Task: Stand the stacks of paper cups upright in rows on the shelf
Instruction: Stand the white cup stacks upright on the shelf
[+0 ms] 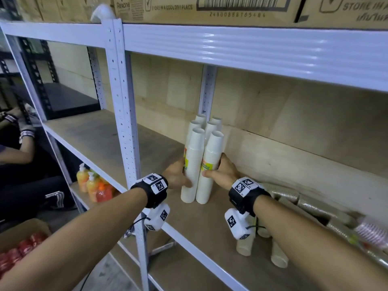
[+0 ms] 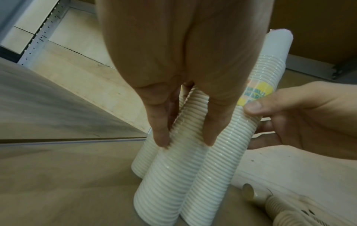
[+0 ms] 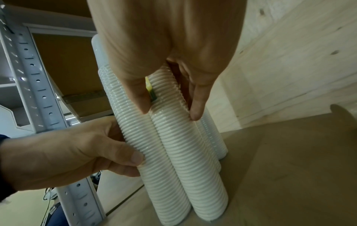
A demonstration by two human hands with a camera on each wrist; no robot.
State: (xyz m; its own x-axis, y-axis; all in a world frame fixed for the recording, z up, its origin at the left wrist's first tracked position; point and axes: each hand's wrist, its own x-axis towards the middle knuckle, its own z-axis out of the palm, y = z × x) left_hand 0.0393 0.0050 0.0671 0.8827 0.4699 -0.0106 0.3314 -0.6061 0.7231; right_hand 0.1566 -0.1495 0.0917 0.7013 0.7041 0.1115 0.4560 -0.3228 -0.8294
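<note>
- The left hand (image 1: 177, 175) is gripping the left front stack of white cups (image 1: 192, 164), fingers curled round it.
- The right hand (image 1: 222, 172) is gripping the right front stack of white cups (image 1: 210, 166) the same way.
- Both stacks are standing upright on the wooden shelf (image 1: 100, 148), touching each other.
- Four more white stacks (image 1: 206, 124) are standing just behind them in two rows.
- Brown cup stacks (image 1: 294, 198) are lying on their sides to the right.
</note>
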